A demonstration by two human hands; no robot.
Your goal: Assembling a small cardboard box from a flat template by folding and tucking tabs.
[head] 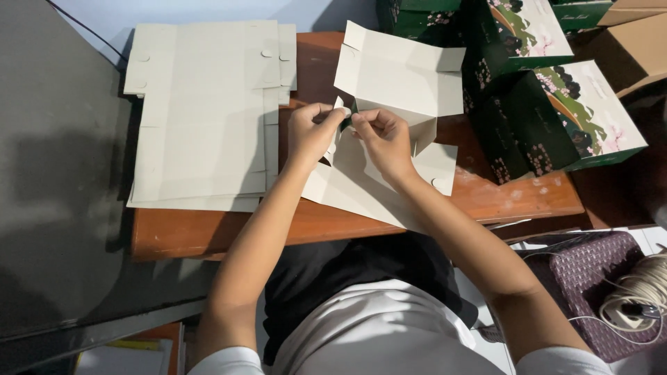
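A flat, die-cut cardboard box blank (399,76), grey-white on the side facing me with a dark green edge showing, lies partly folded on the brown wooden table (486,201). My left hand (311,132) and my right hand (381,135) meet at its middle. Both pinch a small flap of the blank between fingers and thumbs. The upper panel of the blank stands tilted up behind my hands. The lower panel lies under my right wrist and overhangs the table's front edge.
A stack of unfolded grey-white blanks (208,111) lies on the table's left part. Assembled dark green boxes with flower prints (563,114) stand at the right and back. A brown carton (632,48) sits at the top right. A purple woven basket (590,278) with pale cord (643,288) is at lower right.
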